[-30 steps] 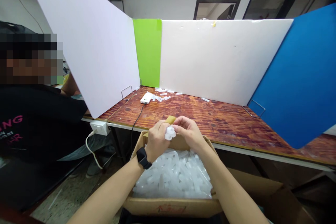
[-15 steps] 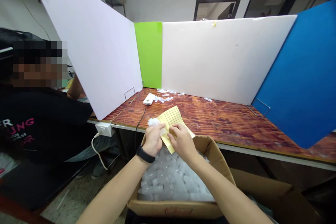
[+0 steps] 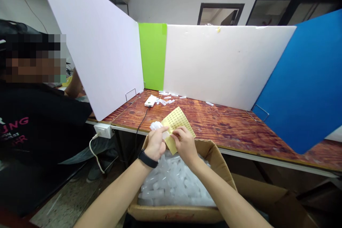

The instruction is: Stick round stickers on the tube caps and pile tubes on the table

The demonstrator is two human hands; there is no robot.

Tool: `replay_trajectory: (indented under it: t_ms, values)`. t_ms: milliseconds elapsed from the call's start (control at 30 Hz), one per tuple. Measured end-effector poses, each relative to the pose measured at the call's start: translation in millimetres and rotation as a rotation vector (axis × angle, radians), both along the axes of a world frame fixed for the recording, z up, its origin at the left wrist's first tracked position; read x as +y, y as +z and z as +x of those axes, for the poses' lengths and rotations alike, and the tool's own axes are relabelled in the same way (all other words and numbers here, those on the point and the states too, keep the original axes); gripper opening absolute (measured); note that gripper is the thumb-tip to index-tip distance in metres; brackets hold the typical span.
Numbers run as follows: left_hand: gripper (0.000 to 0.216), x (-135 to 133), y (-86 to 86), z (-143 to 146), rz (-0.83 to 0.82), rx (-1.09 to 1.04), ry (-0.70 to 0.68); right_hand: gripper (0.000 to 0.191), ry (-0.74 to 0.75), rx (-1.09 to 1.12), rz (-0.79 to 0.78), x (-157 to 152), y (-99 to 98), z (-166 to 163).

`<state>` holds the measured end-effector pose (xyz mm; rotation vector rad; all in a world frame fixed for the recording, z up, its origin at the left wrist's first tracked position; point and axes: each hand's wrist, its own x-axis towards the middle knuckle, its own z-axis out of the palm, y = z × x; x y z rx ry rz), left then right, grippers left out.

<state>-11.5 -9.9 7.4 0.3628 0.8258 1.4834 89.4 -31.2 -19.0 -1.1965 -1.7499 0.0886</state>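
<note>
My left hand (image 3: 155, 144), wearing a black wristband, is closed around a bunch of small whitish plastic tubes (image 3: 156, 125). Its thumb lies along the yellow sticker sheet (image 3: 178, 117), which is printed with rows of small dark labels. My right hand (image 3: 185, 143) bends over the lower part of this sheet, its thumb and fingertips pinched together near the left thumb. Whatever sits between those fingertips is too small to make out. Below both hands, an open cardboard box (image 3: 176, 211) is filled with similar translucent tubes (image 3: 179, 181).
Loose tubes (image 3: 161, 102) lie by a white device (image 3: 150, 101) with a black cable on the wooden table (image 3: 213, 124). White, green and blue panels (image 3: 213, 64) surround the tabletop. A power socket (image 3: 103, 130) hangs at its left edge. Another person (image 3: 40, 128) sits at left.
My right fingertips have drawn closer together and shifted slightly toward my left thumb over the sheet. The left hand keeps its hold. The view has tilted and shifted slightly.
</note>
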Motion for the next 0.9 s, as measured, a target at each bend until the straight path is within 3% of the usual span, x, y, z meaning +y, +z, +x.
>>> replay_trajectory:
  t_ms: [333,600,900]
  values:
    - [0.020,-4,0.5,-2,0.024,-0.034,-0.110,0.012,0.081,0.023,0.034,-3,1.5,7]
    - [0.024,1,-8.6,-3,0.050,0.031,-0.190,0.005,0.201,0.051,-0.126,3,9.1,21]
    - [0.025,1,-13.1,-4,0.072,0.026,-0.179,0.012,0.202,-0.026,-0.082,1,4.1,21]
